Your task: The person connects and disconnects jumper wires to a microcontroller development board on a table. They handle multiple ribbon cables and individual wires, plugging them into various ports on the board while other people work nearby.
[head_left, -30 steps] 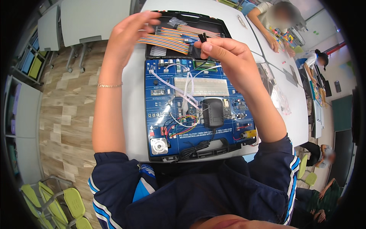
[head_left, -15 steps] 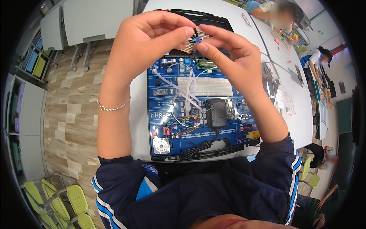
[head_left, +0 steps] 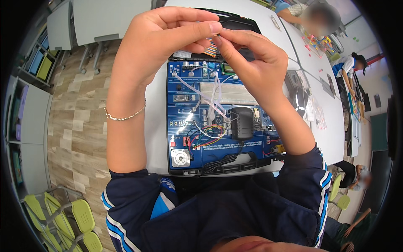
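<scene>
My left hand [head_left: 168, 40] and my right hand [head_left: 256, 56] meet above the far end of an open kit case. Thumb and fingers of each are pinched together at the tips, on jumper wires that the fingers now almost wholly cover. Below them, an orange multicoloured ribbon of wires [head_left: 211, 51] shows in the black case lid [head_left: 237, 21]. Nearer me lies the blue electronics board [head_left: 220, 158], carrying a white breadboard [head_left: 228, 93], a black power adapter [head_left: 242, 124] and a silver motor [head_left: 180, 158]. White and coloured leads cross the board.
The case rests on a white table [head_left: 156, 138]. Clear plastic bags [head_left: 315, 111] lie to its right. Across the table, a person [head_left: 315, 21] sits by colourful stick models [head_left: 319, 44]; others stand farther right. Green chairs [head_left: 63, 214] are at the lower left.
My hands have come closer together, and the black-ended blue wires seen between them are now mostly hidden by my fingers. The board appears slightly farther right in the view.
</scene>
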Demonstrator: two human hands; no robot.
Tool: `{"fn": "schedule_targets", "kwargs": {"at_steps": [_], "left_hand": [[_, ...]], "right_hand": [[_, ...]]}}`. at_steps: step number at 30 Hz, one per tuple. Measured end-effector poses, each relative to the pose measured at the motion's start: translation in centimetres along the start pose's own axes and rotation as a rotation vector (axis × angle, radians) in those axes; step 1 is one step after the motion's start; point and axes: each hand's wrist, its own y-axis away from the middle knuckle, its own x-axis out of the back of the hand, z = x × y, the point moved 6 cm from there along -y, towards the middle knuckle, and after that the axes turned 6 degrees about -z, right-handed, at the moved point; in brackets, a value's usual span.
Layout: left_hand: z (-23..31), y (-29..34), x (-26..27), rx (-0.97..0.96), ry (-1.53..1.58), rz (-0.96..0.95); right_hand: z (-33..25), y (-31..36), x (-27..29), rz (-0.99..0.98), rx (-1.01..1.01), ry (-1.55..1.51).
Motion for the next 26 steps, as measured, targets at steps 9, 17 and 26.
{"fn": "schedule_targets", "kwargs": {"at_steps": [9, 17, 26], "left_hand": [[-0.6, -0.6, 1.7, -0.205, -0.209, -0.095], [-0.5, -0.6, 1.6, -0.287, -0.235, -0.152], [-2.3, -1.0, 2.1, -0.240, -0.219, 0.000]], "right_hand": [[2.4, -0.1, -0.7, 0.005, -0.104, -0.280], [2.6, -0.2, -1.5, -0.142, -0.279, -0.622], [3.1, 0.1, -2.2, -0.036, -0.297, -0.580]]}}
